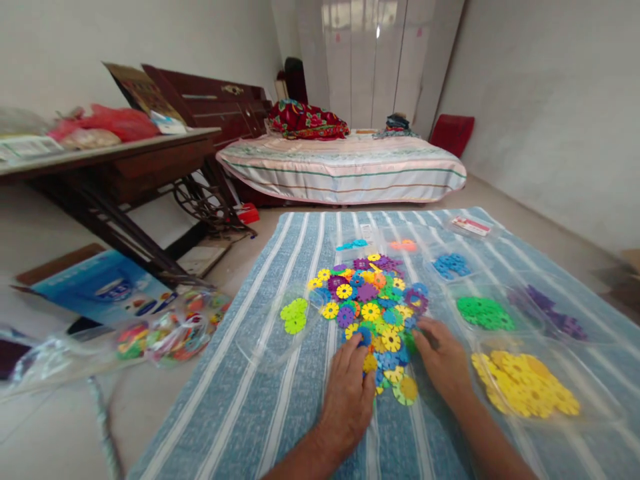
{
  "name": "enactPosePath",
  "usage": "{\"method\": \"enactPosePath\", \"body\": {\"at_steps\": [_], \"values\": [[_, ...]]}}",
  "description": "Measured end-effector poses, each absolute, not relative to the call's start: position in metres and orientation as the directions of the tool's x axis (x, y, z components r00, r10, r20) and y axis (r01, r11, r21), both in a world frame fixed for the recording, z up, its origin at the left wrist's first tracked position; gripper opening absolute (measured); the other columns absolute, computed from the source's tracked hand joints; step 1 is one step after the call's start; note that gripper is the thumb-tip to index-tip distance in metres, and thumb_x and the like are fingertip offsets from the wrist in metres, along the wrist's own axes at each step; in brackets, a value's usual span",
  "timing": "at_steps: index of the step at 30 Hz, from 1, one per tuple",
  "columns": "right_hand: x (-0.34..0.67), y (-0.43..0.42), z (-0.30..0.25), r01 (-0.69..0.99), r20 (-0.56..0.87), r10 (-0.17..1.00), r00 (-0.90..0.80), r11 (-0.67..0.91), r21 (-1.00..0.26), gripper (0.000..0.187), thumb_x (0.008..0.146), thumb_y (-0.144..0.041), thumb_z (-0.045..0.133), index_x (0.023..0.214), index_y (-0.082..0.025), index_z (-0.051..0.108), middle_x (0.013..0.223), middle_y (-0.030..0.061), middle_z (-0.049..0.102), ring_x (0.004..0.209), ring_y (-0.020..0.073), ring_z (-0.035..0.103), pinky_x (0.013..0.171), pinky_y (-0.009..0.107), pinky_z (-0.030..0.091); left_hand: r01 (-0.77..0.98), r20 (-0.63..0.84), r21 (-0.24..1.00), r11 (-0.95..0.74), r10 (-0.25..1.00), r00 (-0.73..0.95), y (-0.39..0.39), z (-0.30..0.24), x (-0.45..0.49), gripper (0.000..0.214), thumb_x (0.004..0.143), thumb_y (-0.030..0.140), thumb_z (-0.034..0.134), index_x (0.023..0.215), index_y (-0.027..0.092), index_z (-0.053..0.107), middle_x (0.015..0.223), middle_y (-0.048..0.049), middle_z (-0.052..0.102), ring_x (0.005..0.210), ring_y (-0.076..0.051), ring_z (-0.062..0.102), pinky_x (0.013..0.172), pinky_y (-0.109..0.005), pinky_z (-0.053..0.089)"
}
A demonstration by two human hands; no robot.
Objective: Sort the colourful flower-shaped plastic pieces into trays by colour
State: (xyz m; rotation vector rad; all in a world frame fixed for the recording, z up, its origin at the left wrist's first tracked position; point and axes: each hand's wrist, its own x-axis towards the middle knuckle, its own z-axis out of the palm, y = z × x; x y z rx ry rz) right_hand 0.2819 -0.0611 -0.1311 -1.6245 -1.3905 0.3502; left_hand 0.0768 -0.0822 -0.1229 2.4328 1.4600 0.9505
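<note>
A heap of colourful notched plastic discs (370, 311) lies on the striped cloth in front of me. My left hand (345, 387) rests at the heap's near left edge, thumb apart from the fingers, fingertips at a blue disc (364, 335). On the right edge, my right hand (443, 360) has its fingers apart beside a green disc (409, 343); its palm side is hidden. Clear trays stand around the heap, with yellow discs (525, 383), green discs (484, 313), purple discs (555, 313), blue discs (451, 265) and lime discs (294, 315).
Light blue discs (353, 245) and orange discs (403, 245) sit in trays at the back. A clear box with a red-and-white label (471, 225) is at the far right corner. Beyond are a bed (345, 170), a sewing-machine table (165, 150) and bagged items (170, 337).
</note>
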Motion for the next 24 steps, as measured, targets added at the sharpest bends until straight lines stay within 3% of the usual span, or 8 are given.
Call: {"method": "enactPosePath", "body": {"at_steps": [8,11,15,20,24], "values": [[0.283,-0.059,-0.13,0.523,0.286,0.892,0.352,0.066,-0.85,0.029,0.078,-0.044,0.051,0.086,-0.019,0.064,0.098,0.0075,0.065,0.094,0.021,0.059,0.09,0.039,0.043,0.668,0.414,0.509,-0.543,0.835,0.364,-0.096,-0.123,0.116,0.044,0.082,0.015,0.045,0.125,0.014,0.042,0.133,-0.0162,0.046,0.126,-0.025,0.041,0.101,-0.048,0.042],[0.284,-0.06,-0.131,0.523,0.288,0.892,0.349,0.07,-0.849,0.031,0.078,-0.045,0.05,0.087,-0.019,0.064,0.097,0.0077,0.065,0.093,0.0211,0.059,0.089,0.038,0.044,0.682,0.427,0.504,-0.529,0.84,0.336,-0.089,-0.114,0.116,0.039,0.083,0.02,0.046,0.121,0.016,0.046,0.133,-0.0152,0.046,0.126,-0.024,0.04,0.101,-0.047,0.041],[0.284,-0.059,-0.131,0.548,0.295,0.896,0.333,0.071,-0.834,0.031,0.078,-0.044,0.048,0.087,-0.019,0.065,0.098,0.008,0.065,0.093,0.0215,0.059,0.087,0.038,0.045,0.801,0.432,0.45,-0.396,0.881,0.193,-0.058,-0.109,0.096,0.032,0.083,0.025,0.048,0.113,0.017,0.052,0.133,-0.0143,0.046,0.125,-0.026,0.041,0.102,-0.049,0.039],[0.283,-0.057,-0.133,0.557,0.297,0.894,0.335,0.066,-0.828,0.03,0.078,-0.043,0.048,0.087,-0.019,0.064,0.1,0.0074,0.065,0.096,0.0209,0.059,0.091,0.038,0.043,0.902,0.374,0.387,-0.193,0.927,0.037,-0.024,-0.121,0.075,0.047,0.081,0.04,0.05,0.117,0.01,0.05,0.133,-0.0199,0.045,0.125,-0.032,0.041,0.101,-0.052,0.037],[0.282,-0.056,-0.133,0.555,0.301,0.896,0.326,0.076,-0.828,0.03,0.079,-0.043,0.047,0.088,-0.019,0.064,0.101,0.0079,0.065,0.098,0.021,0.058,0.092,0.039,0.042,0.902,0.368,0.381,-0.205,0.928,0.056,-0.027,-0.13,0.081,0.053,0.082,0.044,0.048,0.121,0.008,0.048,0.131,-0.0211,0.047,0.125,-0.032,0.041,0.101,-0.052,0.037]]}}
